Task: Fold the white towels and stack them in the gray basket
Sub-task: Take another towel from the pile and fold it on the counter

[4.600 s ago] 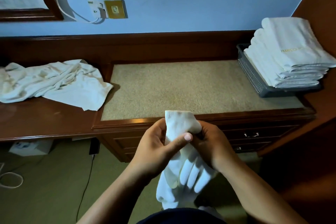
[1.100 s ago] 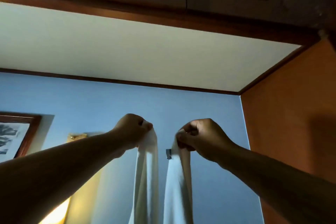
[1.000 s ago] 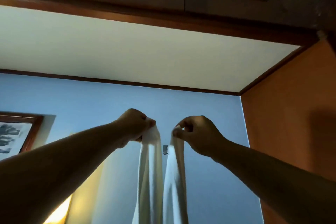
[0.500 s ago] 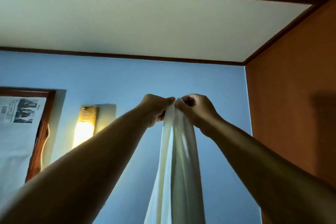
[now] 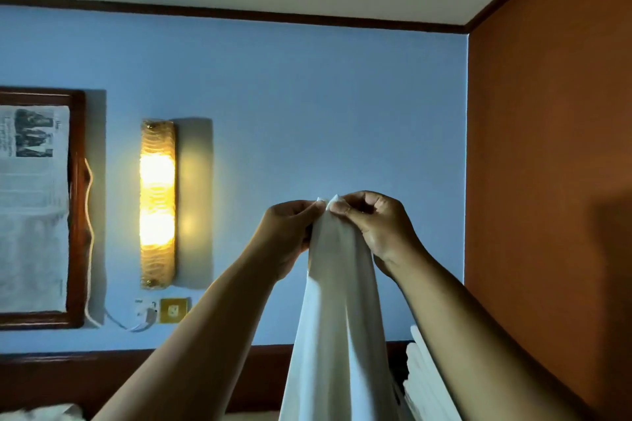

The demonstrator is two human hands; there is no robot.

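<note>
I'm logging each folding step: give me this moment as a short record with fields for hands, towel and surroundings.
towel: white, held high, hanging down doubled
left hand: pinches one top corner
right hand: pinches the other top corner, beside the first
folded stack: white towels, partly hidden at the lower right
wall: blue, with lit lamp and framed picture at left

Matt, smooth: long white cloth towel (image 5: 338,301). Glossy, rippled: amber glass wall lamp (image 5: 158,202). Left of lamp: polished dark wooden picture frame (image 5: 77,208).

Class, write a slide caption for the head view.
The left hand and right hand pinch the white towel by its top corners.
</note>
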